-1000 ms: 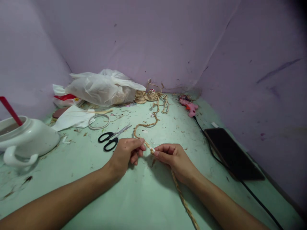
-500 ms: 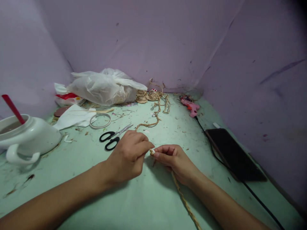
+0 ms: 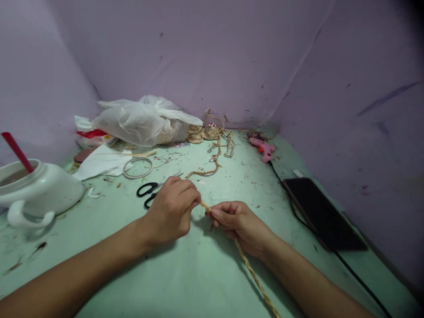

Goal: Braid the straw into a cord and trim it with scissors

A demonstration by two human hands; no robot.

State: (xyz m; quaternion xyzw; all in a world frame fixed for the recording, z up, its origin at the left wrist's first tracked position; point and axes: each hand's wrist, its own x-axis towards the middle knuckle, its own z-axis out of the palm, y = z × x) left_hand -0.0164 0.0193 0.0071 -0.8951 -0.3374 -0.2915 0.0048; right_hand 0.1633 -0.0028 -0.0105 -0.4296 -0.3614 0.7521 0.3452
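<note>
Braided cord (image 3: 254,274), pinched at the scene's centre in the fingertips of left hand (image 3: 174,210) (nine o'clock) and right hand (image 3: 243,225) (three o'clock), tail toward five, may unravel should either grip slacken.

The scissors (image 3: 155,187) are partly covered by the left hand (image 3: 172,206), and a stretch of the cord (image 3: 255,276) is hidden by the right hand (image 3: 240,223). The cord and the cable (image 3: 277,174) are cut off by the bottom edge, the mug (image 3: 58,187) by the left edge. The contents of the bag (image 3: 142,123) cannot be made out.
</note>
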